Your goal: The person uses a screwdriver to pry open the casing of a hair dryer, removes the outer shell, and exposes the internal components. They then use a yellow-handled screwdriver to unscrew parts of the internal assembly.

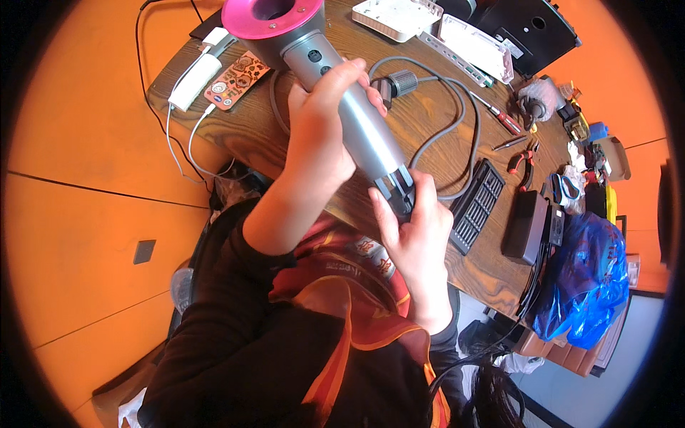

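Note:
A hair dryer (pixel 367 132) with a grey metallic handle and a pink ring-shaped head slants across the front of my body, head toward the upper left. My left hand (pixel 325 114) is closed around the upper handle, just below the head and its buttons. At the bottom end, a dark slotted end piece (pixel 397 191) shows beyond the metal tube. My right hand (pixel 421 232) pinches that end between thumb and fingers; part of the piece is hidden by the fingers. A grey cord (pixel 477 135) loops over the table behind the handle.
On the wooden table (pixel 492 274) lie a patterned phone (pixel 237 80), a white charger block (pixel 194 82), a red-handled screwdriver (pixel 505 121), pliers (pixel 526 165), a black bit case (pixel 479 205) and a black box (pixel 524 225). A blue plastic bag (pixel 585 278) bulges at the right edge.

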A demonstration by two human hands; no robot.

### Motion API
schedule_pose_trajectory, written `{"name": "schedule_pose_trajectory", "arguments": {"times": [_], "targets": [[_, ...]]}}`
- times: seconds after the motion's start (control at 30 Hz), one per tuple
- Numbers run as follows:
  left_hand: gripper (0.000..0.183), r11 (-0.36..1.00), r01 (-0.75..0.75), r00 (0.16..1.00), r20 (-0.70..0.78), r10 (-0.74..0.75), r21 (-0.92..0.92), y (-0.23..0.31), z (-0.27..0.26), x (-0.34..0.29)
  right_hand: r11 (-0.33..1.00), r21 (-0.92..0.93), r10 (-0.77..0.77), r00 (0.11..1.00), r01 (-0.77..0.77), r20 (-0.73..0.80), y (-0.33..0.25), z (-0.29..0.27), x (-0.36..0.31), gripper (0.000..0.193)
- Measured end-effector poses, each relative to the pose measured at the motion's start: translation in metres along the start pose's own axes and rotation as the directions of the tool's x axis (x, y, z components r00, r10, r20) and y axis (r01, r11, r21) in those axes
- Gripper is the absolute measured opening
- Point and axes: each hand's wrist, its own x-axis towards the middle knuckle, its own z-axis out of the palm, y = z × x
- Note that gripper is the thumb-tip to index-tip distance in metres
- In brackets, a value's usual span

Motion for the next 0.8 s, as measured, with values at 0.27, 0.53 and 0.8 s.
{"name": "schedule_pose_trajectory", "arguments": {"times": [0.27, 0.53, 0.8], "targets": [[0.017, 0.997, 0.073, 0.995, 0.064, -0.073, 0.005, 0.009, -0.003, 0.019, 0.972, -0.221, -0.085, 0.996, 0.083, -0.002, -0.003, -0.005, 0.013, 0.037], [0.015, 0.936, 0.304, 0.952, 0.093, -0.291, -0.178, 0.033, 0.004, 0.051, 0.969, -0.148, -0.217, 0.969, 0.199, -0.117, -0.022, -0.022, 0.04, 0.043], [0.016, 0.904, 0.374, 0.925, 0.018, -0.379, -0.207, 0.046, 0.01, 0.053, 0.956, -0.174, -0.266, 0.948, 0.235, -0.177, -0.033, -0.026, 0.046, 0.043]]}}
